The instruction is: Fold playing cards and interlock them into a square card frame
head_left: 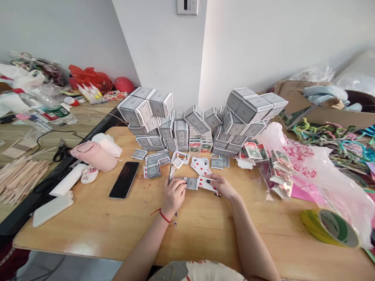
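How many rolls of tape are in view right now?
1. The tape roll lies at the near right of the wooden table, by the pink plastic bag, well right of the right hand. Others may hide under the clutter.

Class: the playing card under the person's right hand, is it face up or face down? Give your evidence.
Face up: the card under the right hand shows red hearts on white, not a grey patterned back.

left grip [173,195] pinches an upright card [171,172]; right grip [222,186] presses flat on a face-up card [205,182] on the counter [117,230]; stacked card boxes [202,121] stand farther back.
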A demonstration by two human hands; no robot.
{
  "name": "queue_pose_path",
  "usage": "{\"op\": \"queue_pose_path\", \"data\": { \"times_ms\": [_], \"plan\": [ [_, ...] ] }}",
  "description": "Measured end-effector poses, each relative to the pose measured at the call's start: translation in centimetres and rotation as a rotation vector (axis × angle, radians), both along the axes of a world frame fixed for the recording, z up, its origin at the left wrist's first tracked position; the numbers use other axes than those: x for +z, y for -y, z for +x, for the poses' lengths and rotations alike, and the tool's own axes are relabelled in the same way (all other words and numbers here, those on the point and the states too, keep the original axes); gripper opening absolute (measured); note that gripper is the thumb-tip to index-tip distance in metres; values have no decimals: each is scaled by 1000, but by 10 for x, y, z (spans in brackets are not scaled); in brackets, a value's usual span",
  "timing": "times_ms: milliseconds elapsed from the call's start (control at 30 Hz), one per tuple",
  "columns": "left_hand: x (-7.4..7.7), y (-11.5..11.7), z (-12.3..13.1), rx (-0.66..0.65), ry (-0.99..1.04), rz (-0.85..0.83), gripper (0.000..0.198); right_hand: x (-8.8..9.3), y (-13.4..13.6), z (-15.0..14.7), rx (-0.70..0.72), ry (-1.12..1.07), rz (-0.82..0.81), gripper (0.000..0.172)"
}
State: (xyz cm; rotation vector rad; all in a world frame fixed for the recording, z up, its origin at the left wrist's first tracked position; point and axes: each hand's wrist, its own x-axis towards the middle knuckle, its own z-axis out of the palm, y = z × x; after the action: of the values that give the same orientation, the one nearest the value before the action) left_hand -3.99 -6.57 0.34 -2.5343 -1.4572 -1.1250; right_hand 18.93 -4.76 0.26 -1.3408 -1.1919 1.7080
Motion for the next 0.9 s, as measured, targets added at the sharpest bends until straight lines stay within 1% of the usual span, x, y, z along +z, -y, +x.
{"op": "queue_pose_path", "data": {
  "times_ms": [167,367,533,600,667,767,900],
  "plan": [
    [2,1,1,-33,-52,-16,18,1,2,0,34,36,4,38],
    [1,2,6,15,-100,-25,17,2,8,-8,18,53,-18,38],
    [-1,2,6,15,-87,-32,18,5,8,-7,28,64,-18,34],
    [-1,1,6,16,-79,-50,20,6,7,-6,40,40,-22,34],
    [-1,0,6,21,-87,-80,28,5,7,-8,46,20,-29,35],
    [-2,-2,7,52,-136,-122,36,3,8,-17,14,35,-34,34],
    [-4,-5,11,138,-172,-136,35,0,12,-35,29,89,-25,31]
  ]
}}
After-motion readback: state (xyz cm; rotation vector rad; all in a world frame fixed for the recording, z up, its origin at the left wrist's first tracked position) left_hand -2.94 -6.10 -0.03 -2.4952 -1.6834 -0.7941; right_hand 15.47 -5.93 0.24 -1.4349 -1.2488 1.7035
